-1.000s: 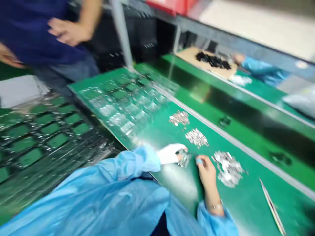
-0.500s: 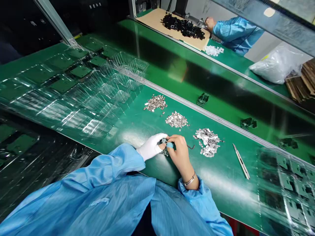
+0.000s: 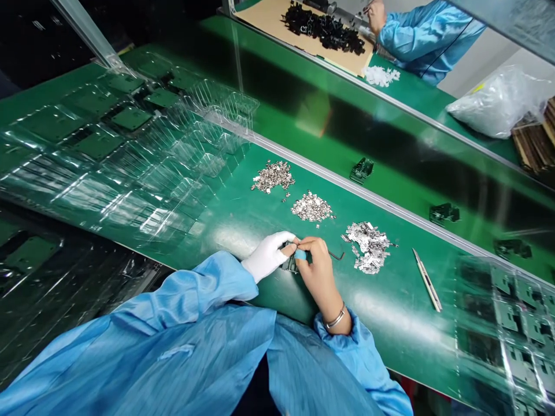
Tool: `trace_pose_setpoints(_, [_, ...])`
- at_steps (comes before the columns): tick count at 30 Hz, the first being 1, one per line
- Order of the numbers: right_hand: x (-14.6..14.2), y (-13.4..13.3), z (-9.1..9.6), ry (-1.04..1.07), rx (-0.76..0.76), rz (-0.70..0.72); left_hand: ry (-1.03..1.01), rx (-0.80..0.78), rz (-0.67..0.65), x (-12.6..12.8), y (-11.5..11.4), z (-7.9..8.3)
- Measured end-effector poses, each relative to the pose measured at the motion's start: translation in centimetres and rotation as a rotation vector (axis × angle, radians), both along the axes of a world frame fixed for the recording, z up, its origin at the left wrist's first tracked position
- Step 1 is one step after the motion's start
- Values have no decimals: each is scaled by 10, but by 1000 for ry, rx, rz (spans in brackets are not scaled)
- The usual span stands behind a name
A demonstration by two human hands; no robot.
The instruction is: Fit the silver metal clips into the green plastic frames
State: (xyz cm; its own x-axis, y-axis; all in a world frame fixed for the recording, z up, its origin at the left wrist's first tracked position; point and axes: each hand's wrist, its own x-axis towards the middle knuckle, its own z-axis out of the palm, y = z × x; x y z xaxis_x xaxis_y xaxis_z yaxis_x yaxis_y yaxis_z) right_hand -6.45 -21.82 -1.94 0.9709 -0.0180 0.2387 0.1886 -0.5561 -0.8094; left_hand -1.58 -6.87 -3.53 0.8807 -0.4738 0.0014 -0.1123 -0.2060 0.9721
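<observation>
My left hand (image 3: 266, 257), in a white glove with bare fingertips, is closed on a small dark green part with metal-looking details (image 3: 289, 264). My right hand (image 3: 316, 264), bare with a blue band around one finger, meets it from the right. Its fingertips are pinched together at the part's upper edge; whatever they hold is hidden. The bent end of a thin dark L-shaped rod (image 3: 340, 256) shows just right of my right hand. Beyond my hands lie piles of small metal pieces: one at left (image 3: 273, 176), one in the middle (image 3: 312, 207), flatter silver ones at right (image 3: 368, 247).
Clear plastic trays (image 3: 143, 167) cover the left side; another tray with green parts (image 3: 511, 312) stands at right. A craft knife (image 3: 427, 281) lies nearby. Past the metal rail (image 3: 368, 193), dark green assemblies (image 3: 362, 170) sit on a green strip. A co-worker's hand (image 3: 375, 16) is beside black parts (image 3: 323, 28).
My view has shifted slightly. My fingertips have drawn closer together over the green part, covering more of its upper side. The co-worker's hand has risen a little.
</observation>
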Motion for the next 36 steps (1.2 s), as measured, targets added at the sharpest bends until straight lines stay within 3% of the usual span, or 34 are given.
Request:
trace_pose_setpoints(5, [2,-4,-5,229,386,-9,55,-23,51,-1,-7,-1])
trace_pose_setpoints(12, [6,-9,-8,225,411,12,108,-75,19,-2,-5,-1])
trace_pose_setpoints(16, [-2,-32,-7,124,400,12,41,-165,129,4,13,2])
trace_pose_setpoints(20, [-14,-37,3,143,-1,312,-77,2,152,8,33,12])
trace_pose_setpoints(22, [-17,-30,5,165,-116,305,-181,94,104,4,37,18])
trace_pose_setpoints(24, [-17,-20,3,172,-70,179,-311,192,42,-6,34,25])
trace_pose_setpoints(26, [-15,-12,-3,179,88,43,-428,301,-33,-17,27,29])
trace_pose_setpoints(29, [-13,-10,-14,171,329,-20,-541,455,-73,-23,15,35])
trace_pose_setpoints(32, [-15,-18,-18,90,424,-20,-516,492,-49,6,4,46])
trace_pose_setpoints(34, [-18,-23,-15,58,421,-57,-432,493,7,47,-3,57])
trace_pose_setpoints(36, [-22,-26,-10,67,367,-79,-386,540,148,99,-12,67])
